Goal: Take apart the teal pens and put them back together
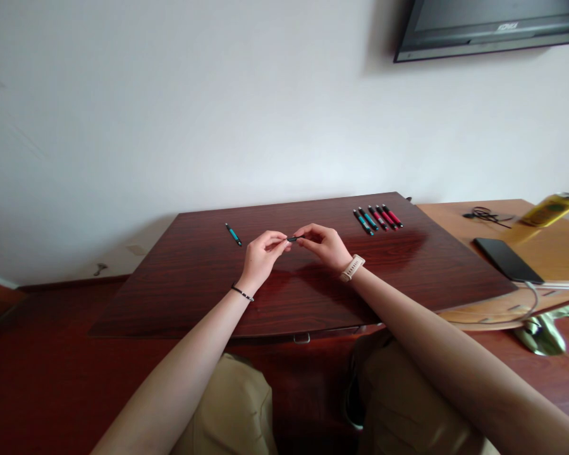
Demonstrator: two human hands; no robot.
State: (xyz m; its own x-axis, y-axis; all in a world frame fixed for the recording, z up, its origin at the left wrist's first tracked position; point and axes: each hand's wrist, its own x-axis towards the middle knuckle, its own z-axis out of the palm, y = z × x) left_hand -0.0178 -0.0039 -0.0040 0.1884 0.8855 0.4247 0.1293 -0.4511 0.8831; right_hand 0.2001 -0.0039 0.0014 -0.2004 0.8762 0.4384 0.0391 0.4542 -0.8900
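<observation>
Both my hands meet over the middle of a dark red wooden table (pixel 180 291). My left hand (pixel 262 256) and my right hand (pixel 323 245) pinch the two ends of a small dark pen-like piece (pixel 294 238) held between their fingertips just above the tabletop. A single teal pen (pixel 233 234) lies to the left, beyond my left hand. Several pens (pixel 377 218), some teal and some red, lie side by side at the far right of the table. A dark bracelet is on my left wrist, a pale watch on my right.
A lighter wooden desk (pixel 455 212) adjoins on the right with a black phone (pixel 507 259), a black cable (pixel 486 215), a yellow bottle (pixel 550 210) and a white cord. A wall-mounted screen (pixel 488 28) hangs at the upper right. A white wall stands behind.
</observation>
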